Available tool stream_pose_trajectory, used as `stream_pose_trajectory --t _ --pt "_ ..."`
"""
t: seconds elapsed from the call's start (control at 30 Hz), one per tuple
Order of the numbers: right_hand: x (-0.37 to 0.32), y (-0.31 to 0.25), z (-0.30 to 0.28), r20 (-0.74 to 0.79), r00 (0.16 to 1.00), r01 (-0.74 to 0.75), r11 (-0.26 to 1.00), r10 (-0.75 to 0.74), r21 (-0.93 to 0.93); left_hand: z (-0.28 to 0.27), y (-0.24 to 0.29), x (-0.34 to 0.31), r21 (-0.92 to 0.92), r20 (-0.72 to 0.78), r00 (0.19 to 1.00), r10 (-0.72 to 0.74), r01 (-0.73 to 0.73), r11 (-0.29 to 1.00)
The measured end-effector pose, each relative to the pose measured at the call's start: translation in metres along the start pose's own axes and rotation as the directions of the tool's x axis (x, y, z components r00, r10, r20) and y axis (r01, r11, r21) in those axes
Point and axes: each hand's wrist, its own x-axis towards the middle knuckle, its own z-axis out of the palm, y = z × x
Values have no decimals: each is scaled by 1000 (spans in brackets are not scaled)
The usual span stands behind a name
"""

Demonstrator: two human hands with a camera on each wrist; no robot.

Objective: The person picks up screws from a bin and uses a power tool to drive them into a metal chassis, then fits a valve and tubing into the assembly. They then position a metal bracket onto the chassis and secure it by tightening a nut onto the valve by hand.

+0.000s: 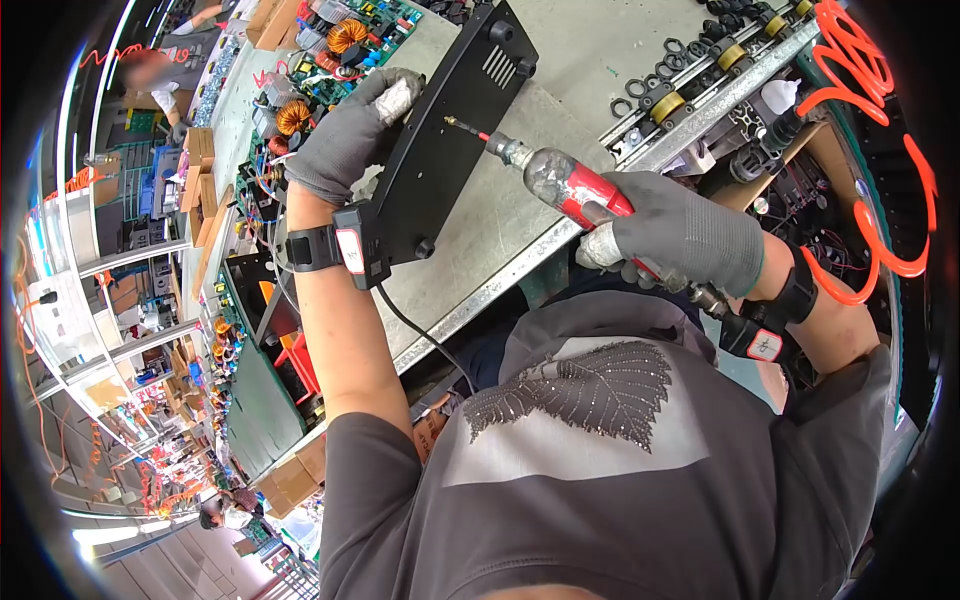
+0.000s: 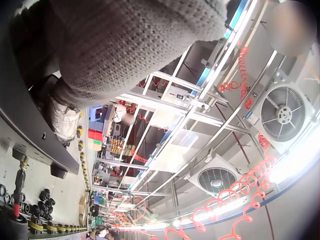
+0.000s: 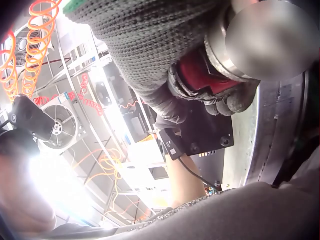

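Observation:
A black metal panel [image 1: 440,130] with round feet and slots stands tilted on edge over the grey worktop, gripped along its far edge by my gloved left hand [image 1: 345,135]. My right hand [image 1: 690,230] holds a red and silver power screwdriver [image 1: 565,180], fingers wrapped round its body. The driver's bit points at the panel's face near a small hole; whether it touches cannot be told. In the left wrist view the bit [image 2: 20,182] is beside the panel [image 2: 40,142], near its edge. The right wrist view shows the red tool body [image 3: 202,72] in my right hand [image 3: 150,55].
Circuit boards with copper coils [image 1: 348,36] lie beyond my left hand. Black rings and yellow-banded parts [image 1: 665,103] line the rail at the right. A coiled red air hose [image 1: 860,60] hangs at the far right. Other people stand in the background.

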Motion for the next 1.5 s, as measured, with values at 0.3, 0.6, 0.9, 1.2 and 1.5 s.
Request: stream_pose_trajectory --t 0.3,0.6,0.9,1.2,1.5 --pt "-1 -4 -2 -6 1000 7 996 -8 -84 -2 -3 1 66 -44 999 -23 25 997" --pt "0 2 -2 10 999 39 999 -39 -3 1 -3 3 24 -44 998 -35 36 999" --pt "-1 -3 -1 1 1000 -1 999 1 -38 -3 -8 7 2 -26 999 -38 38 999" --pt "-1 -1 1 -6 999 36 998 -37 -53 1 -4 5 -18 -53 998 -44 43 999" --pt "-5 -10 3 -17 1000 -4 997 2 -81 3 5 -1 164 -65 998 27 -16 986"
